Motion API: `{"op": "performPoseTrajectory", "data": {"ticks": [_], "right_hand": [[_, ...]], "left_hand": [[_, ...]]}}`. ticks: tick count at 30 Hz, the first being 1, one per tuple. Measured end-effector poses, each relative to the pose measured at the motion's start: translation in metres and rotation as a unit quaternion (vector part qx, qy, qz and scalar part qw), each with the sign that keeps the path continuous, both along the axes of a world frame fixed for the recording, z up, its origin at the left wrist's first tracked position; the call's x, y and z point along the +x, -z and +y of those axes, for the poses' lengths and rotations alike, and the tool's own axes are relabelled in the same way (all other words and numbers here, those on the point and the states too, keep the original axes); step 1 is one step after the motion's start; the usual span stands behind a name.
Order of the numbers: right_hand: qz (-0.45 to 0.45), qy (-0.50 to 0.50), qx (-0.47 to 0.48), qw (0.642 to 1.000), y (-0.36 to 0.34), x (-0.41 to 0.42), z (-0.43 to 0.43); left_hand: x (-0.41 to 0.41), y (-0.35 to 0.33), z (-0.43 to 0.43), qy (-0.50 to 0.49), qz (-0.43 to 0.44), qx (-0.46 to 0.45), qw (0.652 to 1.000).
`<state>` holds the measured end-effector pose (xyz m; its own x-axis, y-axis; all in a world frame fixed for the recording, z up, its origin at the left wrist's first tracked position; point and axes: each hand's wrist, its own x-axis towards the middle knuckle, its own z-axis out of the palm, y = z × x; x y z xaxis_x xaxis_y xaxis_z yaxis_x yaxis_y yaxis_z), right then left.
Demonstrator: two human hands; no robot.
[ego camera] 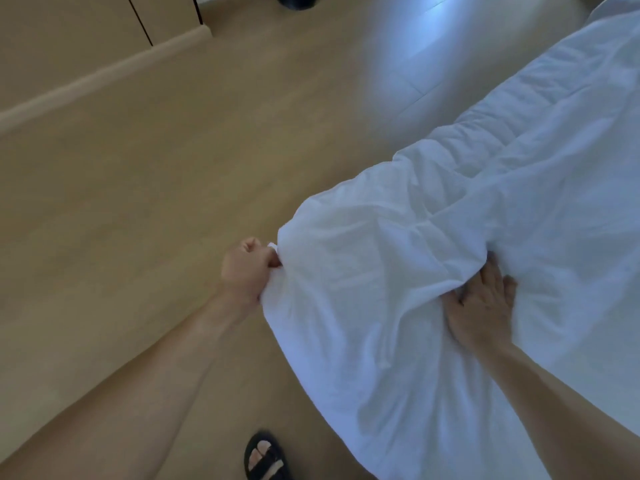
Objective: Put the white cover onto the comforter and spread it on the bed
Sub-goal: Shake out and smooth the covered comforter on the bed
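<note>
The white cover lies bunched and wrinkled over the bed, filling the right half of the head view. Its near corner hangs off the bed edge toward the floor. My left hand grips that corner in a fist at the cover's left edge. My right hand lies on top of the cover to the right, fingers pushed into a fold of the fabric. The comforter itself cannot be told apart from the cover.
Light wooden floor fills the left and centre. A wall with a skirting board runs along the upper left. A dark round object stands on the floor at the top. My foot in a black sandal is at the bottom.
</note>
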<state>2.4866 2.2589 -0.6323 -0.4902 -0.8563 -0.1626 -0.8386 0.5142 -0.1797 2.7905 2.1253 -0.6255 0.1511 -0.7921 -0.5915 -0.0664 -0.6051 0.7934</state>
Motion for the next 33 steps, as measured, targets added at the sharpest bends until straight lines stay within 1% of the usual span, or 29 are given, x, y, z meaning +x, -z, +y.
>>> {"op": "performPoseTrajectory", "data": {"ticks": [2,3,4,5,6,7,8,9,10,11,12,14,18,19,20,22,24,26,28,29,30,31,32,33], "right_hand": [[-0.001,0.021,0.010,1.000,-0.002,0.001,-0.006],[0.001,0.026,0.019,0.999,-0.002,0.002,-0.007],[0.004,0.027,0.031,0.999,-0.001,0.003,-0.008],[0.008,0.026,0.047,0.999,0.001,0.003,-0.008],[0.015,0.022,0.062,0.998,0.003,0.001,-0.008],[0.021,0.018,0.074,0.997,0.005,0.000,-0.007],[0.024,0.014,0.080,0.996,0.007,-0.001,-0.006],[0.025,0.014,0.085,0.996,0.008,-0.001,-0.005],[0.023,0.015,0.090,0.996,0.008,-0.002,-0.004],[0.020,0.019,0.095,0.995,0.008,-0.004,-0.004],[0.017,0.029,0.101,0.994,0.007,-0.006,-0.005],[0.018,0.063,0.123,0.990,0.002,-0.012,-0.001],[0.016,0.112,0.181,0.977,-0.004,-0.027,0.013],[0.011,0.121,0.190,0.974,-0.004,-0.029,0.014],[0.005,0.130,0.198,0.971,-0.005,-0.031,0.013],[-0.007,0.139,0.211,0.968,-0.005,-0.033,0.009],[-0.021,0.144,0.209,0.967,-0.005,-0.035,0.003],[-0.023,0.150,0.196,0.969,-0.005,-0.034,0.002],[-0.009,0.155,0.174,0.972,-0.002,-0.028,0.005],[-0.008,0.162,0.154,0.975,-0.001,-0.024,0.005],[-0.013,0.173,0.124,0.977,-0.001,-0.021,0.002],[-0.021,0.186,0.089,0.978,-0.001,-0.019,-0.004],[-0.049,0.220,0.037,0.974,-0.004,-0.017,-0.014],[-0.078,0.260,-0.020,0.962,-0.011,-0.016,-0.026]], "left_hand": [[0.000,0.002,0.008,0.030,-0.092,-0.031,0.995],[-0.002,0.007,0.009,0.051,-0.115,-0.025,0.992],[-0.003,0.004,0.008,0.080,-0.096,0.007,0.992],[-0.003,0.004,0.005,0.117,-0.048,0.056,0.990],[-0.001,0.005,0.002,0.166,-0.002,0.113,0.980],[0.003,0.003,0.001,0.228,0.023,0.163,0.960],[0.008,0.003,0.000,0.282,0.026,0.182,0.942],[0.011,0.004,-0.001,0.308,0.019,0.167,0.936],[0.012,0.002,-0.003,0.298,0.010,0.134,0.945],[0.013,0.002,-0.006,0.258,0.001,0.094,0.961],[0.017,0.003,-0.009,0.209,-0.008,0.058,0.976],[0.031,0.005,-0.012,0.106,-0.015,0.012,0.994],[0.059,0.008,0.009,-0.029,-0.038,-0.009,0.999],[0.059,0.009,0.019,-0.049,-0.046,-0.016,0.998],[0.057,0.011,0.027,-0.044,-0.073,-0.012,0.996],[0.056,0.022,0.036,0.027,-0.150,0.002,0.988],[0.059,0.031,0.030,0.105,-0.189,-0.004,0.976],[0.062,0.039,0.023,0.182,-0.178,0.001,0.967],[0.064,0.043,0.018,0.283,-0.160,0.048,0.945],[0.064,0.038,0.015,0.337,-0.141,0.090,0.926],[0.065,0.034,0.009,0.383,-0.102,0.144,0.907],[0.064,0.023,0.002,0.429,-0.058,0.200,0.879],[0.060,0.013,-0.007,0.473,0.001,0.251,0.844],[0.052,0.000,-0.015,0.508,0.041,0.293,0.809]]}}
